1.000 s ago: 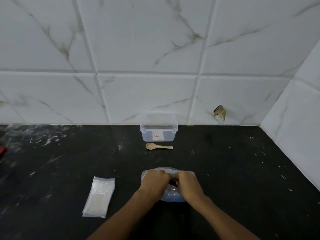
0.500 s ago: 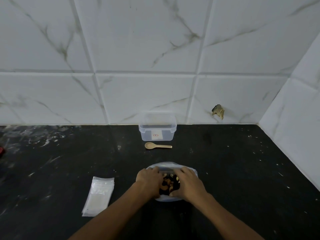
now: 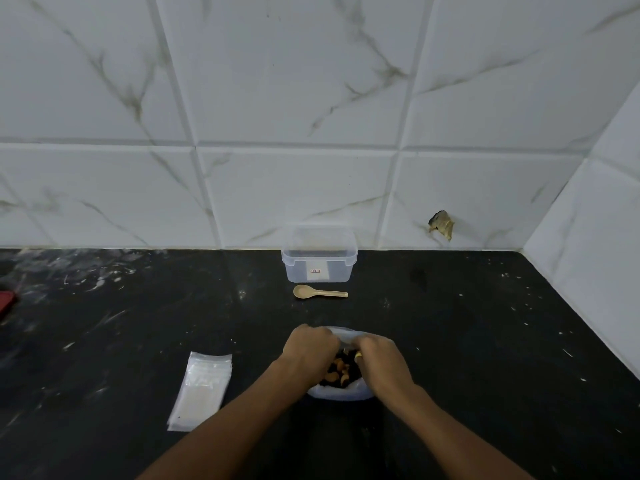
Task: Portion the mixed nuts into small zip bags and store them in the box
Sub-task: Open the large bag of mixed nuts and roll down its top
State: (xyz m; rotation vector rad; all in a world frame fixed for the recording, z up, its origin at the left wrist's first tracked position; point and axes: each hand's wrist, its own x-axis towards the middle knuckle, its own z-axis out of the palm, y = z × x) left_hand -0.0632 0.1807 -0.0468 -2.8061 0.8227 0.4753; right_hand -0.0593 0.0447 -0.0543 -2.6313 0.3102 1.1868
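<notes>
Left hand: lower centre of the frame, fingers curled over the left edge of the nut bag's mouth, gripping it.
Right hand: just beside the left, fingers curled on the right edge of the same mouth.
Nut bag: clear plastic, resting on the black worktop, mouth pulled apart between the 2 hands.
Mixed nuts: brown and dark pieces showing in the gap.
Small zip bags: flat stack, lower left of centre, apart from the hands.
Box: clear, centre of the frame, against the tiled wall.
Spoon: tan, lying just in front of the box.
</notes>
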